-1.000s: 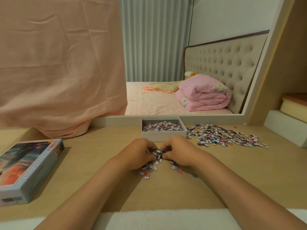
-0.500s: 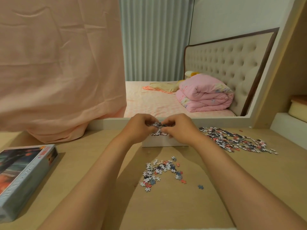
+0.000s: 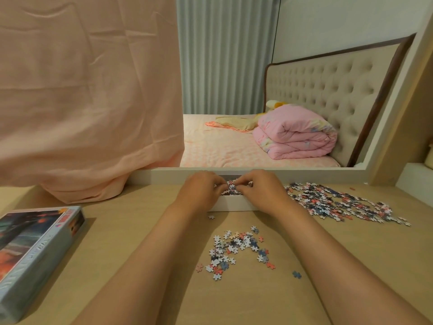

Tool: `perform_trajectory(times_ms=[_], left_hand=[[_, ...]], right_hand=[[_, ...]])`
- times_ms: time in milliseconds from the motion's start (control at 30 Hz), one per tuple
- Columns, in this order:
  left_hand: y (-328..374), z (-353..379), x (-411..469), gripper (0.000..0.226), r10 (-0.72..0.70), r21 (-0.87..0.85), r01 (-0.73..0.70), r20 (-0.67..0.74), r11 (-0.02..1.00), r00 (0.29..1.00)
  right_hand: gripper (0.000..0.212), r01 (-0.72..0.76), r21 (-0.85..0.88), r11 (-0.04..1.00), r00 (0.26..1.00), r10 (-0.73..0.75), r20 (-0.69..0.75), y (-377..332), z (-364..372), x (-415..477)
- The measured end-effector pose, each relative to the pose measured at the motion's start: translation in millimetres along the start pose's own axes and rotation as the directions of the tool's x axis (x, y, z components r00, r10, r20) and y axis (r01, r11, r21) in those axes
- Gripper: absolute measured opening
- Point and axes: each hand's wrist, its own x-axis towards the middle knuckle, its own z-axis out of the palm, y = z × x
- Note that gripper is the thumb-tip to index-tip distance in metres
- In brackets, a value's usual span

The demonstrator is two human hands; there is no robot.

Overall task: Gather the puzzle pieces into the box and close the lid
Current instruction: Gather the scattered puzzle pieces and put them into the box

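A white open box stands at the back of the wooden desk, mostly hidden by my hands. My left hand and my right hand meet over it, cupping a small bunch of puzzle pieces between the fingertips. A loose cluster of pieces lies on the desk in front of the box. A larger spread of pieces lies to the right of the box. The printed box lid rests at the desk's left edge.
A mirror frame runs along the back of the desk, with a peach cloth draped over its left part. A single piece lies apart at the lower right. A shelf ledge sits at the far right.
Both hands scooped a handful of pieces from the near cluster, lifted it and carried it back over the box. Fewer pieces lie in the near cluster now.
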Motion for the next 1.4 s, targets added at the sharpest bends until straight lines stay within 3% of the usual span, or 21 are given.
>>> perform_trajectory(times_ms=[67,167,300,400,500,633,767,867,967,1100,1167,1233,1333,1400], left_hand=[[-1.5,2.9,-2.0,0.028,0.023,0.086,-0.026,0.036,0.996,0.999],[-3.3,2.7,-4.9,0.028,0.037,0.062,-0.04,0.041,0.997,0.998],[0.2,-7.1,-11.9,0.019,0.05,0.059,-0.047,-0.05,0.997,0.998],[7.5,-18.8,-22.7,0.008,0.014,-0.009,-0.014,-0.015,1.0,1.0],[18.3,-28.0,-37.0,0.021,0.014,-0.006,-0.014,0.081,1.0,0.997],[20.7,-24.5,-58.3,0.035,-0.027,0.047,0.016,0.257,0.999,0.966],[21.6,-18.6,-77.0,0.056,-0.082,0.139,0.019,0.465,0.99,0.881],[28.6,-20.1,-86.6,0.054,-0.062,0.058,0.039,0.459,0.998,0.886],[33.9,-24.0,-94.2,0.059,-0.017,0.019,0.009,0.475,1.0,0.88],[33.6,-35.6,-97.8,0.072,-0.006,0.012,0.0,0.492,1.0,0.87],[30.7,-45.3,-97.7,0.082,-0.065,0.072,0.033,0.513,0.997,0.856],[28.5,-54.4,-98.2,0.088,-0.146,0.157,0.071,0.548,0.985,0.824],[26.1,-58.3,-98.8,0.077,-0.163,0.203,0.048,0.6,0.978,0.783],[23.3,-55.0,-97.8,0.066,-0.131,0.13,0.066,0.594,0.989,0.794]], right_hand=[[0.028,0.006,-0.012,1.0,0.999,-0.005,0.051,-0.6,1.3,-0.6],[0.031,0.037,-0.025,0.999,0.989,-0.033,0.141,-0.4,3.9,-1.8],[0.026,0.048,-0.065,0.997,0.999,-0.047,0.025,-4.1,-4.6,-4.0],[0.021,0.101,-0.042,0.994,0.994,-0.099,0.035,-17.8,-17.6,-13.1],[0.022,0.069,-0.004,0.998,0.978,-0.067,0.197,-30.9,-32.0,-28.4],[0.026,0.051,-0.146,0.988,0.899,0.019,0.438,-32.4,-39.9,-52.0],[0.037,0.058,-0.269,0.961,0.878,0.079,0.472,-26.1,-35.5,-72.5],[0.038,0.11,-0.336,0.935,0.848,0.088,0.523,-26.8,-30.4,-84.6],[0.047,0.115,-0.286,0.951,0.838,0.062,0.542,-32.4,-34.7,-91.9],[0.044,0.052,-0.164,0.985,0.851,0.042,0.524,-35.2,-54.7,-93.2],[0.041,-0.005,-0.195,0.981,0.846,0.108,0.522,-30.0,-66.2,-91.8],[0.037,-0.108,-0.337,0.935,0.77,0.293,0.567,-23.3,-74.9,-92.1],[0.033,-0.254,-0.472,0.845,0.528,0.529,0.664,-17.3,-76.2,-93.8],[0.031,-0.315,-0.401,0.86,0.509,0.51,0.694,-14.5,-71.2,-92.9]])
